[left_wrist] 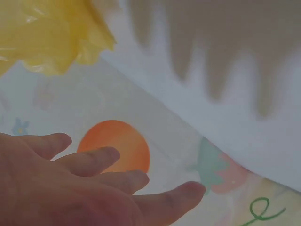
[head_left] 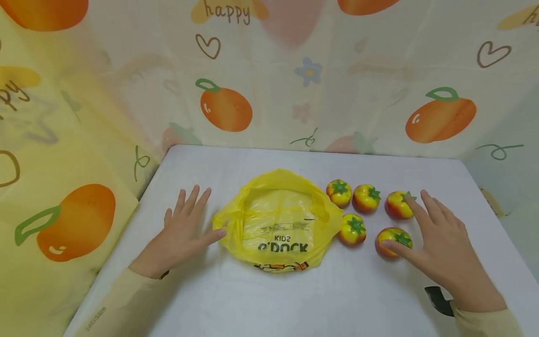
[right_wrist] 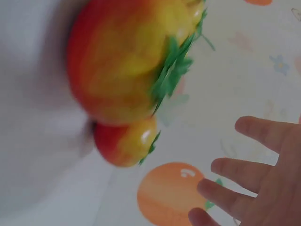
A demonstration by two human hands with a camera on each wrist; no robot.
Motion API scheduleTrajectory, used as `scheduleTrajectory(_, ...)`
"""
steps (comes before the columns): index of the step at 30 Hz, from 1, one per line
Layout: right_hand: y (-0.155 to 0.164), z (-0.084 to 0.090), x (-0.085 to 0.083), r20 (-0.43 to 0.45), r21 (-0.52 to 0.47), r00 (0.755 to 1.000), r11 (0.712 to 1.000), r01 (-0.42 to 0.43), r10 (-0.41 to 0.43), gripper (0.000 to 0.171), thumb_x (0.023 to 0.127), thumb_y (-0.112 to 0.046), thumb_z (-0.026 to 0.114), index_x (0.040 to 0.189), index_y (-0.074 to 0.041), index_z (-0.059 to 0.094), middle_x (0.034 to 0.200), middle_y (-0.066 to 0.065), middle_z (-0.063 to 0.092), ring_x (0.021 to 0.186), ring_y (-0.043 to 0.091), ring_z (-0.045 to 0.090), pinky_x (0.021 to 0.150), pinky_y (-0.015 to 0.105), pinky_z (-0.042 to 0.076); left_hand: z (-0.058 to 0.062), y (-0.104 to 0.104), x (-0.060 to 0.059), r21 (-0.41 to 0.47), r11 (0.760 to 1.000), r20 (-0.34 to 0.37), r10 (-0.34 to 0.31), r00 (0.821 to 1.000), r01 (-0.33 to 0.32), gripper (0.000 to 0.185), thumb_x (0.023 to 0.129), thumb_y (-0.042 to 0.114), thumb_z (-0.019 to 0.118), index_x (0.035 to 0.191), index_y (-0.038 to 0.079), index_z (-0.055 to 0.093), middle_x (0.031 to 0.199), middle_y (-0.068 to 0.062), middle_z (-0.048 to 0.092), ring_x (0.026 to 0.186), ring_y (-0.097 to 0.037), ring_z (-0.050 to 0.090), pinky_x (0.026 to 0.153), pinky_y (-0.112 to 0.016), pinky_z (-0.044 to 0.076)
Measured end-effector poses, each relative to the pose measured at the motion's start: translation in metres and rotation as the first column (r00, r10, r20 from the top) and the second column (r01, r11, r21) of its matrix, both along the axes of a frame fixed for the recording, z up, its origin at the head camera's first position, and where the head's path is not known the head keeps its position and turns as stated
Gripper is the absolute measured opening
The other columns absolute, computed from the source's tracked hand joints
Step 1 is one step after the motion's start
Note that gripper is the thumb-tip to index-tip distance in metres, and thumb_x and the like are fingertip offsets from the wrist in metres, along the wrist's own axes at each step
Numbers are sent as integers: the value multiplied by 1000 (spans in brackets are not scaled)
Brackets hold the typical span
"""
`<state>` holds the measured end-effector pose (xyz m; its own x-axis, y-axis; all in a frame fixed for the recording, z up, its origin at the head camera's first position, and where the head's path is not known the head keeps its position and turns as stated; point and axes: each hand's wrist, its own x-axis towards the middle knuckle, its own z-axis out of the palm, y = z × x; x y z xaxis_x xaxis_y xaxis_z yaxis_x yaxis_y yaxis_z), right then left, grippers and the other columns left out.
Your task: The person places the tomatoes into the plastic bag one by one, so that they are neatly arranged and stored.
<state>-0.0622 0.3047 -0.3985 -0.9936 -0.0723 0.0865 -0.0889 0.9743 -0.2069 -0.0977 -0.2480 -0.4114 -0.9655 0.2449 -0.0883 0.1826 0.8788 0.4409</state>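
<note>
Two hands lie low over the white table (head_left: 269,299), palms down, fingers straight and spread. The left hand (head_left: 182,232) rests left of the yellow plastic bag (head_left: 278,220), its thumb tip touching the bag's left edge; it grips nothing. The right hand (head_left: 442,243) reaches over the right end of five toy tomatoes: its thumb lies on the near right tomato (head_left: 393,241), and its index fingertip is at the far right tomato (head_left: 398,205). Three more tomatoes (head_left: 353,213) sit between that pair and the bag, which lies open at the table's middle.
</note>
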Motion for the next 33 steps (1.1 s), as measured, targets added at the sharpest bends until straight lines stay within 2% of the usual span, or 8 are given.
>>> scheduleTrajectory(3,-14,4,-4,-19,-12,999,1000,-28,28,120,80,-80,78,168,-11,36,171,34,29,142,64,38,109,86,33,-1,8,-3,29,999,7,-13,1000,13,111,94,81,60,174,37,-3,184,-1,-8,169,-42,-11,123,-84,11)
scheduleTrajectory(6,-28,7,-8,-38,-22,997,998,-62,61,116,80,-81,78,166,-13,41,166,33,40,139,61,46,106,83,41,1,18,-3,70,997,26,-25,999,23,115,90,85,63,173,41,-2,184,1,-3,171,-39,5,126,-75,24)
scheduleTrajectory(10,-40,7,-12,-58,-26,991,992,-120,119,108,83,-78,78,163,-12,47,160,29,51,138,54,53,100,77,50,6,33,-4,116,993,27,-41,999,37,118,86,87,65,174,41,2,184,4,3,169,-33,21,125,-67,36)
scheduleTrajectory(13,-48,6,-16,-52,-37,986,987,-159,157,102,85,-75,78,160,-11,51,157,26,56,138,51,55,96,75,54,11,40,-6,125,991,12,-53,999,51,118,86,85,68,174,40,3,184,2,8,167,-34,27,124,-66,39)
scheduleTrajectory(16,-55,5,-18,-6,-37,985,984,-175,175,100,87,-77,75,159,-11,52,155,24,58,140,50,55,97,75,54,16,44,-10,122,991,11,-59,998,58,118,89,80,70,174,38,1,183,-1,14,166,-33,30,125,-63,40)
scheduleTrajectory(23,-65,-1,-22,72,-37,980,982,-183,186,96,86,-69,82,157,-12,56,154,18,62,132,44,61,97,71,56,29,53,-24,93,994,88,-65,994,57,115,97,63,72,176,14,3,181,-14,22,164,-37,33,128,-59,37)
scheduleTrajectory(29,-75,-7,-29,127,-37,971,979,-200,204,94,84,-63,87,157,-12,56,150,20,64,106,31,65,95,64,60,33,60,-32,66,997,171,-46,984,35,114,98,60,71,176,18,-2,181,-14,21,162,-38,38,126,-59,39)
scheduleTrajectory(33,-79,-9,-32,145,-23,968,978,-206,207,93,84,-62,87,157,-12,55,149,22,63,112,36,66,96,64,59,31,63,-34,76,996,200,-52,978,37,112,100,57,71,176,19,-2,181,-15,21,163,-37,36,128,-59,37)
